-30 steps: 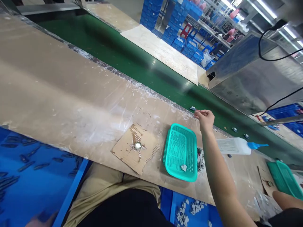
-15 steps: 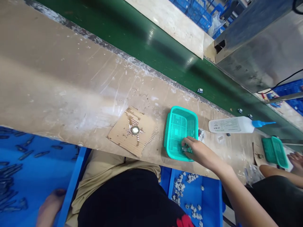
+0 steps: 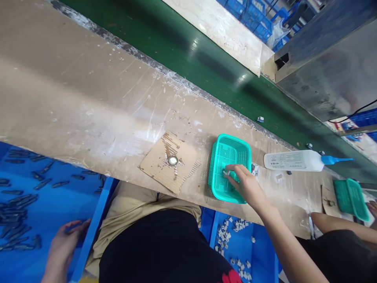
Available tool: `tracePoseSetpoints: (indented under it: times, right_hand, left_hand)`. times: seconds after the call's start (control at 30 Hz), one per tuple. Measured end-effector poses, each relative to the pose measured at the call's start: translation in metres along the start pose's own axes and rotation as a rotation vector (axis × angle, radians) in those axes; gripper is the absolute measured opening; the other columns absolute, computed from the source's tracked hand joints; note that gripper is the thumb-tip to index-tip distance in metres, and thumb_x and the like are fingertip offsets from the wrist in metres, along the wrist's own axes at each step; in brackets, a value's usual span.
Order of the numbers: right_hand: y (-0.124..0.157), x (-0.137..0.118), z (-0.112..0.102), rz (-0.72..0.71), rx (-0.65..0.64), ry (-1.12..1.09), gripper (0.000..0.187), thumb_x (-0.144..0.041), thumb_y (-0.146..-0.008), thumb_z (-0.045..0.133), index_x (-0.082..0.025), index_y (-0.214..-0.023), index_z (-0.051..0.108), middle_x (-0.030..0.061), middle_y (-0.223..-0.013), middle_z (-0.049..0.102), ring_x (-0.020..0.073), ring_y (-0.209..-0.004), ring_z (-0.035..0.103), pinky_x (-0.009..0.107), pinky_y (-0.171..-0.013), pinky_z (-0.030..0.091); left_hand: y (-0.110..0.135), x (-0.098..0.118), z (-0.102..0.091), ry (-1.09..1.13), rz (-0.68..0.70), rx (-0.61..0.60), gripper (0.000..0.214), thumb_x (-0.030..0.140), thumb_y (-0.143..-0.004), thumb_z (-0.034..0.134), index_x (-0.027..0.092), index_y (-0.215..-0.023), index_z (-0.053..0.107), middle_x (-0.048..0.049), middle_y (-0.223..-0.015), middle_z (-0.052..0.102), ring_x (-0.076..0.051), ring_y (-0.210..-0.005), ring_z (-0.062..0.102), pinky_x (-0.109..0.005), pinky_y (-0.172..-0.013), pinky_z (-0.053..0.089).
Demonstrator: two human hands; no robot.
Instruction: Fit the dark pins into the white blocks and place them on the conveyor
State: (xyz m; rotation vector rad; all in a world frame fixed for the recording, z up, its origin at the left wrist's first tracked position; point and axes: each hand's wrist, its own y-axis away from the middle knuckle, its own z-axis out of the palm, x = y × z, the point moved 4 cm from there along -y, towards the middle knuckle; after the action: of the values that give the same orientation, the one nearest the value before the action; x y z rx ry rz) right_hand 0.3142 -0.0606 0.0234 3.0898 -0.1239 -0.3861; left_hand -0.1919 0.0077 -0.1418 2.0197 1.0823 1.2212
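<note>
My right hand (image 3: 246, 182) reaches into a teal plastic basket (image 3: 216, 169) on the bench. Thumb and fingers pinch a small grey-white part (image 3: 226, 173) above the basket's floor. Down at the left, my left hand (image 3: 66, 241) is inside a blue bin (image 3: 55, 204), near its right wall. Its fingers curl round a dark piece, mostly hidden by the hand. Loose dark elongated parts (image 3: 17, 216) lie in that bin. Left of the basket, a piece of cardboard (image 3: 156, 169) carries a small round pool of clear liquid (image 3: 172, 160) and wet stains.
Several small white parts (image 3: 224, 236) lie in another blue bin (image 3: 262, 247) below the bench. Right of the basket lies a white bottle (image 3: 294, 160) with a blue nozzle. A green conveyor belt (image 3: 176, 51) runs behind. A co-worker's arm (image 3: 338, 226) is at far right.
My right hand has shifted slightly left within the basket, and the small part now shows at its fingertips. My left hand has moved up a little in the bin. The view has shifted slightly.
</note>
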Motion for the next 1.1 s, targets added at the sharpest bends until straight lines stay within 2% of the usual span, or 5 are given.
tracePoseSetpoints:
  times: [0.13,0.47,0.63,0.83,1.1]
  right_hand:
    - [0.000,0.002,0.007,0.066,0.009,0.022,0.019,-0.028,-0.090,0.049,-0.021,-0.107,0.054,0.0124,-0.105,0.063,0.0290,-0.100,0.061,0.046,-0.081,0.053]
    - [-0.003,-0.008,0.002,0.306,0.168,-0.622,0.025,-0.036,-0.084,0.061,-0.020,-0.103,0.057,0.0110,-0.108,0.067,0.0231,-0.098,0.066,0.040,-0.081,0.058]
    - [-0.029,-0.040,-0.012,0.200,0.152,-0.802,0.028,-0.031,-0.084,0.063,-0.023,-0.111,0.059,0.0089,-0.110,0.065,0.0215,-0.104,0.063,0.039,-0.089,0.055]
    - [-0.061,-0.075,-0.006,0.063,0.085,-0.851,0.037,-0.026,-0.079,0.069,-0.023,-0.113,0.053,0.0089,-0.105,0.065,0.0199,-0.096,0.065,0.032,-0.075,0.059]
    - [-0.094,-0.114,0.012,-0.198,-0.074,-0.416,0.036,-0.030,-0.083,0.062,-0.023,-0.112,0.042,0.0076,-0.102,0.065,0.0174,-0.079,0.063,0.034,-0.071,0.055]
  left_hand:
    - [0.011,0.013,0.006,0.307,-0.215,-0.044,0.040,0.006,-0.051,0.080,0.022,-0.077,0.055,0.0078,-0.062,0.069,-0.017,-0.059,0.066,-0.024,-0.051,0.052]
    - [0.024,0.045,0.007,0.697,-0.172,-0.082,0.027,-0.005,-0.064,0.063,0.018,-0.074,0.070,0.0032,-0.061,0.064,-0.009,-0.057,0.059,-0.012,-0.055,0.055]
    - [0.041,0.067,0.023,0.833,-0.047,-0.172,0.018,0.000,-0.073,0.060,0.015,-0.075,0.069,0.0002,-0.065,0.064,-0.010,-0.061,0.062,-0.013,-0.056,0.055]
    - [0.070,0.089,0.058,0.800,0.108,-0.554,0.040,0.023,-0.049,0.088,0.014,-0.084,0.072,-0.0009,-0.067,0.062,-0.009,-0.056,0.059,-0.011,-0.046,0.048]
    - [0.106,0.104,0.094,0.711,0.195,-0.814,0.035,0.031,-0.064,0.080,0.018,-0.095,0.070,-0.0040,-0.077,0.065,-0.015,-0.073,0.064,-0.020,-0.058,0.053]
